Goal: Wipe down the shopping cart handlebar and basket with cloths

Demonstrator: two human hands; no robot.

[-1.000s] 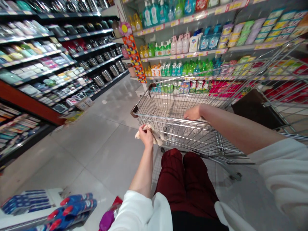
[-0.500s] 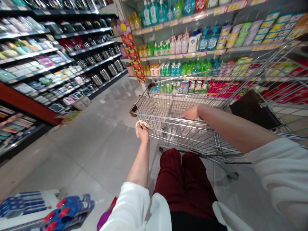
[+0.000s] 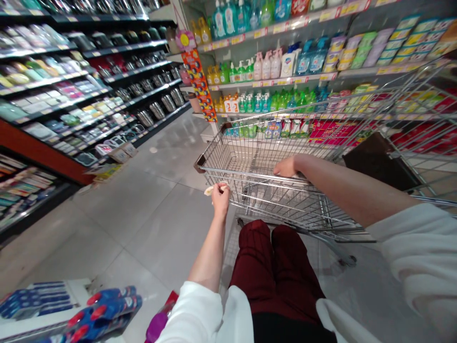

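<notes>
A wire shopping cart (image 3: 233, 155) with brown corner bumpers stands in front of my legs. My left hand (image 3: 220, 196) is closed on a pale cream cloth (image 3: 209, 191), held against the outer wires near the cart's left end. Part of the cloth sticks out past my fingers; the rest is hidden by the hand. Farther right, my right hand (image 3: 285, 167) lies at the near top rail of the basket, its fingers bent over on the inner side. The fingertips are partly hidden, but the hand appears to grip the rail.
Behind the cart, a shelf (image 3: 271, 83) carries pump bottles and tubs. Another shelf (image 3: 150, 88) with pots and boxes runs along the left. Blue bottles with red caps (image 3: 107, 305) lie at lower left. A brown panel (image 3: 380, 164) sits at the cart's right end.
My left hand has moved a little to the right along the cart's side with the cloth, now showing less of it. My right hand stays at the rail.
</notes>
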